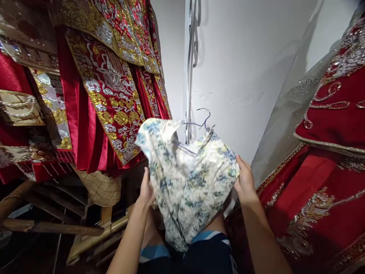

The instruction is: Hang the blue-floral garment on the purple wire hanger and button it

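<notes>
A cream floral garment with blue and green flowers is spread between my two hands above my lap. It is on a thin purple wire hanger, whose hook sticks up over the neckline. My left hand grips the garment's left side, thumb in front and the other fingers hidden behind the cloth. On the opposite side, my right hand pinches the cloth near the shoulder. A silvery clip-like piece shows at the right of the neckline; its exact kind is unclear.
Red embroidered gowns hang close on the left and the right. A white wall with a vertical metal rail stands ahead. Bamboo or wooden furniture sits low on the left. Sheer tulle hangs beside the right gown.
</notes>
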`<state>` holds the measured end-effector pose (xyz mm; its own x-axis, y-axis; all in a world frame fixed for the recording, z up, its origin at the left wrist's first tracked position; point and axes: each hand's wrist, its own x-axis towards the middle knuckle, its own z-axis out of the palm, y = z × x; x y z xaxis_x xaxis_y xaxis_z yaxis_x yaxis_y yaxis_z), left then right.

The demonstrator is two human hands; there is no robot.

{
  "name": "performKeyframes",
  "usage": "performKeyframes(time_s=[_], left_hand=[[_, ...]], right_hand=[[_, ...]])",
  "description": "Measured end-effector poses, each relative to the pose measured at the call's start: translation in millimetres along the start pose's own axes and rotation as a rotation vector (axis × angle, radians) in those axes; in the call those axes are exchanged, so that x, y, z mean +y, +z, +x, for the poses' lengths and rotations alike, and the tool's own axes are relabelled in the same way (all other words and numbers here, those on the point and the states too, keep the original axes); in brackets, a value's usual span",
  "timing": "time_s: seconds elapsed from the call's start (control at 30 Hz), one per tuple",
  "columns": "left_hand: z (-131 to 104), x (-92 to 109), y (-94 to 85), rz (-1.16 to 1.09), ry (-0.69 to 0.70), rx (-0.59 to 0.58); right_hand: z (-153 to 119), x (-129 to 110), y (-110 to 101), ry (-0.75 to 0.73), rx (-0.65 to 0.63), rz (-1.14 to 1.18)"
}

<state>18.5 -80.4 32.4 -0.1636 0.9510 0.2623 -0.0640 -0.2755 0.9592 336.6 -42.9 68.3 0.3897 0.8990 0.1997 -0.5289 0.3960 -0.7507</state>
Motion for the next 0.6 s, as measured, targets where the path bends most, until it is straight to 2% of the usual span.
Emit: performKeyframes(time_s=[0.07,0.13,0.2,0.27,0.33,0.43,0.6], left_hand=[[-9,-13,-1.5,-0.189,-0.095,-0.063],[-19,-27,3.7,-0.312,-0.172,-0.071],[-27,-40,15.3,-0.295,-0.206,-0.003],[-36,-51,30.3,-0.243,-0.221,0.079],[-44,-59,44.0,-0.21,-0.237,0.132],[-57,-68,53.1,-0.246,-0.302,0.152],[-77,-78,39.5,-0.387,-0.423,0.157]], right_hand=[[20,-7,14,-0.052,0.004,0.013],[32,-11,29,-0.051,-0.041,0.024],[35,-10,40,-0.015,-0.109,0.008],[31,-7,43,0.025,-0.18,-0.042],[24,-3,36,0.033,-0.22,-0.111],[14,1,13,-0.056,-0.15,-0.218],[-6,15,-30,-0.177,-0.061,-0.414]])
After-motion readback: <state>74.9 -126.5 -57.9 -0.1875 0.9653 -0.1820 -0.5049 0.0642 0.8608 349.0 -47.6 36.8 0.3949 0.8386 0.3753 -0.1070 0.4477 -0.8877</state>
